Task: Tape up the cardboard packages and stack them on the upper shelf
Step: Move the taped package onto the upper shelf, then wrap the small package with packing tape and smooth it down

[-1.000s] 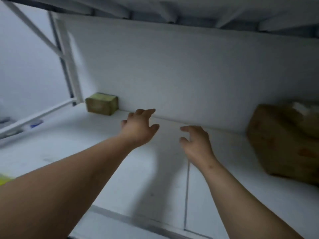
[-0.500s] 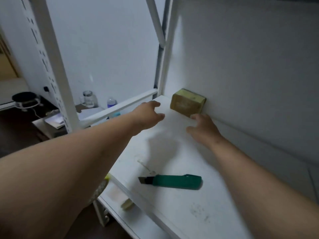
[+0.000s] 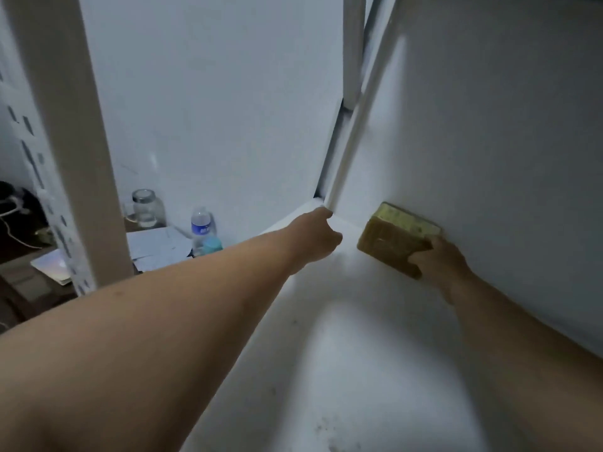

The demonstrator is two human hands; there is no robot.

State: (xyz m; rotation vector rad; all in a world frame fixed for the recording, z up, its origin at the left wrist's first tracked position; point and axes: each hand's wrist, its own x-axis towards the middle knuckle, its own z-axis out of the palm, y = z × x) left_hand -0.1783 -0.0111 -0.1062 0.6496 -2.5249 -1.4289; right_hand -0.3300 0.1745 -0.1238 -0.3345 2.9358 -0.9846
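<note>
Cardboard box (image 3: 396, 238) sits at two o'clock, tight against the shelf (image 3: 359, 370) back wall; right hand (image 3: 439, 262) curls fingers round its near corner, likely to drag it out. Left hand (image 3: 315, 238) hovers loosely curled, empty.

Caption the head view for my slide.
Right hand grips small brown cardboard box against white shelf wall; left hand reaches alongside.

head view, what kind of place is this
Probably a small storage or work room: a white metal shelf rack with a slotted upright, a small cardboard box on it, and a cluttered desk with papers alongside.
</note>
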